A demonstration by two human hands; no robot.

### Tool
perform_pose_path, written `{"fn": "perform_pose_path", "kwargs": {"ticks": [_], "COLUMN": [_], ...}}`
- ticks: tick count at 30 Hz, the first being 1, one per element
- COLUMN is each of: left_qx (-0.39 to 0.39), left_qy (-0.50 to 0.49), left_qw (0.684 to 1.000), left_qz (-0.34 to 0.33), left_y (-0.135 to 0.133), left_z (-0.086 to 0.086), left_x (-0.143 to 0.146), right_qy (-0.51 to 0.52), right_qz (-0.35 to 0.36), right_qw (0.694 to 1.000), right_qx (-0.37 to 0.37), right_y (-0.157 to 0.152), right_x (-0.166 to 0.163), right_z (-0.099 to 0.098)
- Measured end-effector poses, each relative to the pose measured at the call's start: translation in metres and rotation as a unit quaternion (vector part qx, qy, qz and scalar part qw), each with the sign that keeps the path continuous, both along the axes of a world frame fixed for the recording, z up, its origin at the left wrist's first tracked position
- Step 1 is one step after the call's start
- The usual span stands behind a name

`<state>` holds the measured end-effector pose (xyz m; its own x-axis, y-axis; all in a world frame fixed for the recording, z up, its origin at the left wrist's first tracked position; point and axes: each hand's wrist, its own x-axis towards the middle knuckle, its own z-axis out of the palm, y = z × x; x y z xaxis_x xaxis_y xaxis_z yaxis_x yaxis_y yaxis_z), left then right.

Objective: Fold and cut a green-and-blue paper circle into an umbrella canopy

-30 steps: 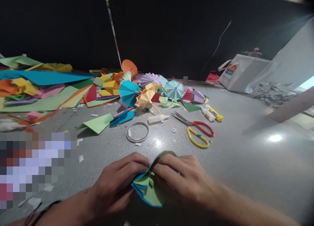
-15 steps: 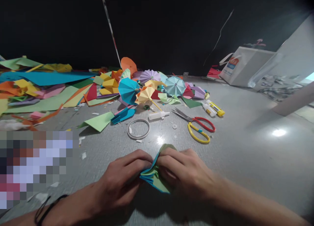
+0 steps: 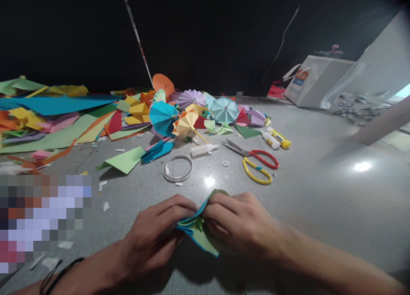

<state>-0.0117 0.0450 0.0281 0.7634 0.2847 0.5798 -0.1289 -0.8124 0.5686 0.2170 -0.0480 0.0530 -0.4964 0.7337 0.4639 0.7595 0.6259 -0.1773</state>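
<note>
A pleated paper fan (image 3: 199,229), green on one side and blue on the other, sits bunched between my hands just above the grey table top (image 3: 307,209). My left hand (image 3: 153,237) pinches its left side, with the fingers over the folds. My right hand (image 3: 237,226) grips the right side and covers much of the green face. The folded edges show blue along the top and lower rim. The inner layers are hidden by my fingers.
Beyond my hands lie a ring of tape (image 3: 177,168), a small glue bottle (image 3: 204,150), red-and-yellow scissors (image 3: 253,162) and a glue stick (image 3: 278,138). Paper parasols (image 3: 163,118) and a heap of coloured paper (image 3: 57,111) stand further back. A white box (image 3: 315,81) sits back right.
The fan is squeezed tighter and narrower between my hands than a second ago. The whole scene has shifted slightly in view as my head moved.
</note>
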Motion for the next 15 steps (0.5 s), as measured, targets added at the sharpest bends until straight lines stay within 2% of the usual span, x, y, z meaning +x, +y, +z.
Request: {"fn": "perform_pose_path", "kwargs": {"ticks": [6, 15], "left_qx": [-0.004, -0.027], "left_qy": [-0.018, -0.014], "left_qw": [1.000, 0.999], "left_qz": [0.021, 0.011], "left_y": [0.0004, -0.0032], "left_z": [0.0032, 0.0009], "left_x": [0.0027, 0.0052], "right_qy": [0.006, -0.009], "right_qz": [0.001, -0.005], "right_qw": [1.000, 1.000], "right_qx": [-0.011, -0.004], "right_y": [-0.0002, -0.0008], "right_x": [-0.0011, -0.0009], "right_z": [0.0017, -0.0043]}}
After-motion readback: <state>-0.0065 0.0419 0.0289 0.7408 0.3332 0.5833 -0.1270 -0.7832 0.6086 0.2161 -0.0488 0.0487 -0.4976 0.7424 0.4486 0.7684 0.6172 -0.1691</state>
